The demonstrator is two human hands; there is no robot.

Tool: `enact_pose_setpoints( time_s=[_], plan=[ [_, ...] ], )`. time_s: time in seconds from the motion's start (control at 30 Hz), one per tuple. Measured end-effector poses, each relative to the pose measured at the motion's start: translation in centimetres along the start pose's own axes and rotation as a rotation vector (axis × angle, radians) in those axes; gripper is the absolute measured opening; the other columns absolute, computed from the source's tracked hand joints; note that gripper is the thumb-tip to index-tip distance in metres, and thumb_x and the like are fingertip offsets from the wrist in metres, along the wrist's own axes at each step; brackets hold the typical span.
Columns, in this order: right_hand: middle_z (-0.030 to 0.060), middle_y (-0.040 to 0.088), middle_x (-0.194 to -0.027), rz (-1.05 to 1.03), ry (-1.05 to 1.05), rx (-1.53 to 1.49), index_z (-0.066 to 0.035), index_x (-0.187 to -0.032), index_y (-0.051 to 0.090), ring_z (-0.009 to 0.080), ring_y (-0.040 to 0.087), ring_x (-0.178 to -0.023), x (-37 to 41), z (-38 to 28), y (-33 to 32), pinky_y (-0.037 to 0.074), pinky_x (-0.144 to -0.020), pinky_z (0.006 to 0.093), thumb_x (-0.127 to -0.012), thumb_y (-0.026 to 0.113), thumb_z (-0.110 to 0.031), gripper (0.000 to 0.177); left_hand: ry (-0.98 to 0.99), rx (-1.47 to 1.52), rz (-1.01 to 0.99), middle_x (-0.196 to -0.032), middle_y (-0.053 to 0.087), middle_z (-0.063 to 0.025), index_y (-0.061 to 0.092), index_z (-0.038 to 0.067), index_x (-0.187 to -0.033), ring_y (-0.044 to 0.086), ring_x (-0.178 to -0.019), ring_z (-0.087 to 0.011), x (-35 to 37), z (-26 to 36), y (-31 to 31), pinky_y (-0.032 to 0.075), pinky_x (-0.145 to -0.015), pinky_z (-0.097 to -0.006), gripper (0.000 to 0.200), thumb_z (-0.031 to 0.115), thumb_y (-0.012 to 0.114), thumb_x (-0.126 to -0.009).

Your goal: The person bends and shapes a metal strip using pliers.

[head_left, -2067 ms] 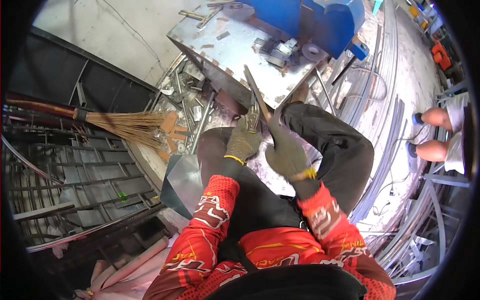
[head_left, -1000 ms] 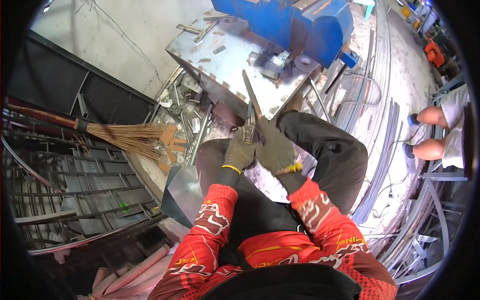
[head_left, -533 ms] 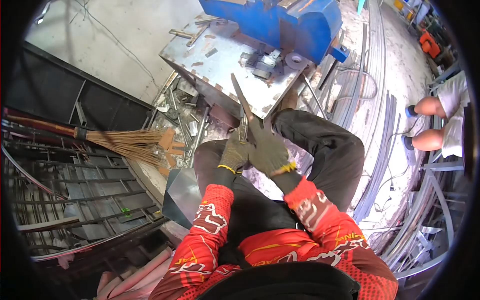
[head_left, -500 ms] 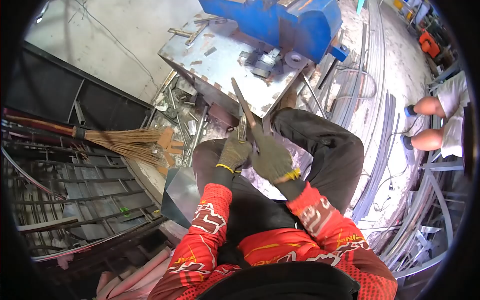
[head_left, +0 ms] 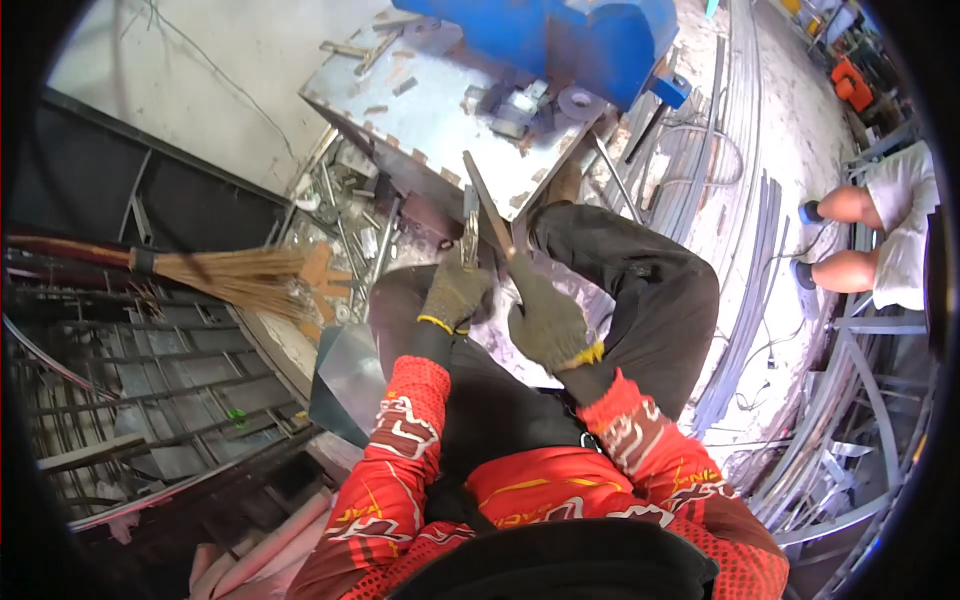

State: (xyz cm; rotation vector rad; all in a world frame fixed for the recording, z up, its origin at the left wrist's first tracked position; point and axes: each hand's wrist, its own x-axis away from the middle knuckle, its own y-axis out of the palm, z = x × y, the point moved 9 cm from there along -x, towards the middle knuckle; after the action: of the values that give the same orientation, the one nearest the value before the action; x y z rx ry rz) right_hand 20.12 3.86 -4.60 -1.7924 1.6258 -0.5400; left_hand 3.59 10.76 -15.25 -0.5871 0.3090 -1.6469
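My left hand (head_left: 458, 292), in a dark glove with a yellow cuff edge, is closed around a small metal piece (head_left: 469, 238) that points up from the fist. Beside it on the right, my gloved right hand (head_left: 549, 325) grips the lower end of a long flat file-like bar (head_left: 484, 196). The bar slants up and left, its tip in front of the metal table (head_left: 430, 125). The two hands are apart, above my lap. Whether the bar touches the metal piece, I cannot tell.
On the table stand a blue machine housing (head_left: 600, 50), a small clamp-like block (head_left: 518, 108) and a disc (head_left: 579, 102). A broom (head_left: 225, 278) lies left. Metal strips (head_left: 745, 300) run along the floor at right. Another person's legs (head_left: 850, 240) show far right.
My left hand has moved slightly left, away from my right hand, with the metal piece now more upright. The whole view has shifted a little.
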Motion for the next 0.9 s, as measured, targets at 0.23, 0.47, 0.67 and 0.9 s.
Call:
enact_pose_setpoints(
  time_s=[0.23, 0.47, 0.67, 0.9],
  plan=[
    [0.0240, 0.066, -0.098, -0.028, 0.062, 0.063, -0.009, -0.153, 0.045, 0.0454, 0.067, -0.085, -4.8, 0.1, 0.6, 0.053, -0.073, 0.0559, -0.084, 0.064, -0.012, 0.071, 0.027, 0.117, -0.014, -0.109, 0.065, -0.0286, 0.059, -0.003, -0.127, 0.065, -0.101, -0.0461, 0.3, 0.8, 0.2, 0.053, -0.087, -0.0476, 0.047, 0.014, 0.071, -0.085],
    [0.0229, 0.064, -0.099, -0.006, -0.032, 0.060, -0.012, -0.155, 0.041, 0.0452, 0.066, -0.084, -0.6, -1.1, -0.3, 0.053, -0.073, 0.0557, -0.084, 0.066, -0.012, 0.075, 0.209, -0.227, -0.009, -0.121, 0.063, -0.0279, 0.054, -0.002, -0.137, 0.061, -0.106, -0.0477, 0.6, 3.1, -0.2, 0.053, -0.090, -0.0486, 0.052, 0.014, 0.065, -0.089],
    [0.0200, 0.066, -0.100, -0.021, -0.023, 0.073, -0.015, -0.154, 0.046, 0.0434, 0.067, -0.086, -2.9, -1.3, -0.8, 0.055, -0.073, 0.0537, -0.083, 0.066, -0.010, 0.073, 0.149, -0.166, -0.020, -0.104, 0.068, -0.0206, 0.048, -0.005, -0.142, 0.066, -0.098, -0.0327, 0.3, 2.4, 0.3, 0.054, -0.090, -0.0411, 0.061, 0.016, 0.073, -0.090],
    [0.0220, 0.065, -0.100, 0.038, -0.084, 0.094, -0.014, -0.154, 0.044, 0.0436, 0.067, -0.082, -2.3, -0.3, -0.5, 0.054, -0.071, 0.0541, -0.082, 0.065, -0.010, 0.074, 0.087, 0.174, -0.023, -0.087, 0.064, -0.0091, 0.055, -0.001, -0.129, 0.063, -0.077, -0.0197, 0.0, 0.2, 0.6, 0.054, -0.072, -0.0356, 0.041, 0.009, 0.071, -0.093]
  ],
)
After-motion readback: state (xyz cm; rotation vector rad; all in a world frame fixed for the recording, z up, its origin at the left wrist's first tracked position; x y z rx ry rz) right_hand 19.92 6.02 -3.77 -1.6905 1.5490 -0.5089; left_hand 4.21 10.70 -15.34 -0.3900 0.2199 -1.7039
